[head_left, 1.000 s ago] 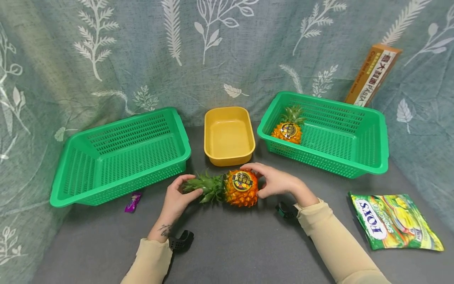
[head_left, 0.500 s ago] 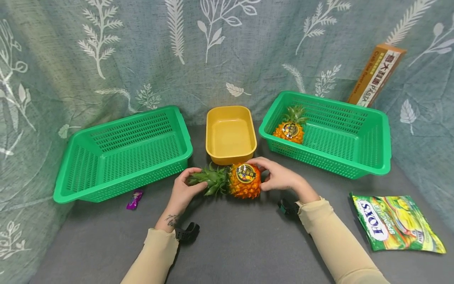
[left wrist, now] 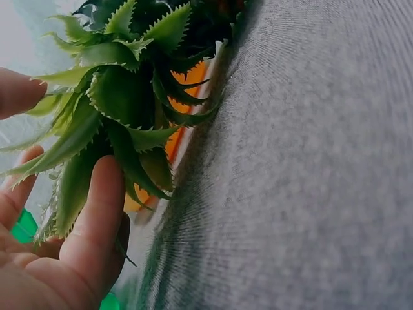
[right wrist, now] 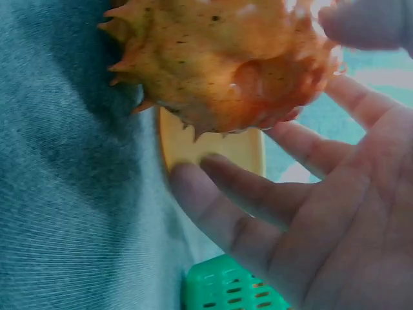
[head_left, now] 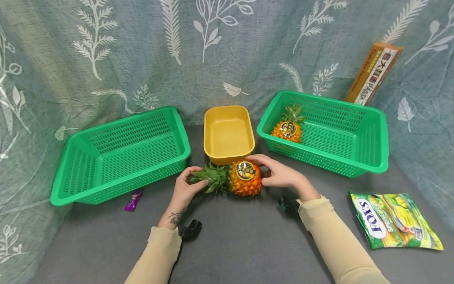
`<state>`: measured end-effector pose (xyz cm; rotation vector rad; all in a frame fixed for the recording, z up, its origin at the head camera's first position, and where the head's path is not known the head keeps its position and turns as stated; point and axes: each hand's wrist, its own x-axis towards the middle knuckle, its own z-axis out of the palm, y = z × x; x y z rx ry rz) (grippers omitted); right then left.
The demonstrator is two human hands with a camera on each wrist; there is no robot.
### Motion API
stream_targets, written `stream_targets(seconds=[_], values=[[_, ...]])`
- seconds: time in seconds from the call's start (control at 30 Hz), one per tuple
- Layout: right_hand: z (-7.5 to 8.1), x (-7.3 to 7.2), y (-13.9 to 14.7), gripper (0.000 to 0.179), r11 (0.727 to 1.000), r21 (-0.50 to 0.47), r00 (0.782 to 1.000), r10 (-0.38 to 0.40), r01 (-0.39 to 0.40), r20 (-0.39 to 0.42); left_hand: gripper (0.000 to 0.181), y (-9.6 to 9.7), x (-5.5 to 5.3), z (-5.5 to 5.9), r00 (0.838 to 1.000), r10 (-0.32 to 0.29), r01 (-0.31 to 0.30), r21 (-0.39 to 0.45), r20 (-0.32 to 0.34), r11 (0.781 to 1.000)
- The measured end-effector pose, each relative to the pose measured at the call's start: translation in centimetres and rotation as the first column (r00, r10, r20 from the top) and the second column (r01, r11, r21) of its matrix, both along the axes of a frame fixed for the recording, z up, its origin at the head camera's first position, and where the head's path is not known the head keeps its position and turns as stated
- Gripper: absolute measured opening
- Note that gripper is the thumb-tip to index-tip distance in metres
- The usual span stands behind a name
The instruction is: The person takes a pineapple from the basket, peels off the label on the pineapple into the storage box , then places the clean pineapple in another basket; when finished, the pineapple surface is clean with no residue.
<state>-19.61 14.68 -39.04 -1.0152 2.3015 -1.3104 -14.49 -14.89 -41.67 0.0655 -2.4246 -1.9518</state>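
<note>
A small orange pineapple (head_left: pixel 248 186) with a round dark label lies on its side, its leafy crown pointing left. My left hand (head_left: pixel 183 191) holds the crown, thumb on the near side and fingers on the far side; the left wrist view shows the spiky green leaves (left wrist: pixel 122 97) among the fingers. At the fruit's base, my right hand (head_left: pixel 283 174) grips from the right with thumb and fingers spread around it. The orange base (right wrist: pixel 219 64) shows up close in the right wrist view. Just behind the fruit stands a yellow tray (head_left: pixel 229 158), its front partly covered.
A green basket (head_left: pixel 186 148) stands at left; another green basket (head_left: pixel 376 146) at right contains a second pineapple (head_left: pixel 288 132). A purple-wrapped candy (head_left: pixel 133 201) lies front left, a green-yellow FOX'S bag (head_left: pixel 395 221) at right. A pasta box (head_left: pixel 374 75) leans behind the right basket.
Both hands have shifted the pineapple away from me and slightly right, closer to the yellow tray. The hands keep their places at crown and base.
</note>
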Motion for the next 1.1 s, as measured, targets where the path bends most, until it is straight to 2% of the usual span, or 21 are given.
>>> stream_targets(seconds=[0.07, 0.17, 0.3, 0.4, 0.5, 0.63, 0.9, 1.1], values=[[0.2, 0.1, -0.1, 0.065, 0.999, -0.030, 0.999, -0.035, 0.034, -0.023, 0.038, 0.0, 0.1, 0.0, 1.000, 0.006, -0.006, -0.001, 0.007, 1.000], [0.6, 0.5, -0.6, 0.049, 0.986, -0.097, 0.987, -0.144, 0.136, -0.076, 0.037, 0.1, 0.3, 0.1, 1.000, 0.016, -0.016, 0.004, 0.015, 1.000], [0.8, 1.2, -1.6, 0.028, 0.948, -0.172, 0.942, -0.294, 0.267, -0.163, 0.035, 0.2, 0.4, 0.2, 0.999, 0.028, -0.029, 0.019, 0.015, 0.999], [1.0, 1.5, -2.2, 0.022, 0.929, -0.181, 0.909, -0.357, 0.322, -0.214, 0.035, 0.2, 0.4, 0.3, 0.999, 0.029, -0.030, 0.043, 0.015, 0.999], [1.0, 1.7, -2.6, 0.023, 0.929, -0.149, 0.898, -0.368, 0.340, -0.243, 0.035, 0.2, 0.4, 0.3, 1.000, 0.024, -0.025, 0.070, 0.019, 0.997], [0.8, 1.8, -2.8, 0.023, 0.934, -0.111, 0.897, -0.357, 0.340, -0.261, 0.035, 0.2, 0.4, 0.2, 0.999, 0.017, -0.020, 0.100, 0.028, 0.995], [0.8, 1.9, -3.0, 0.015, 0.926, -0.082, 0.868, -0.374, 0.368, -0.327, 0.035, 0.1, 0.4, 0.2, 0.999, 0.017, -0.020, 0.098, 0.029, 0.995], [0.7, 1.9, -3.1, 0.011, 0.922, -0.100, 0.859, -0.386, 0.375, -0.336, 0.034, 0.2, 0.4, 0.2, 0.999, 0.019, -0.022, 0.094, 0.028, 0.995]])
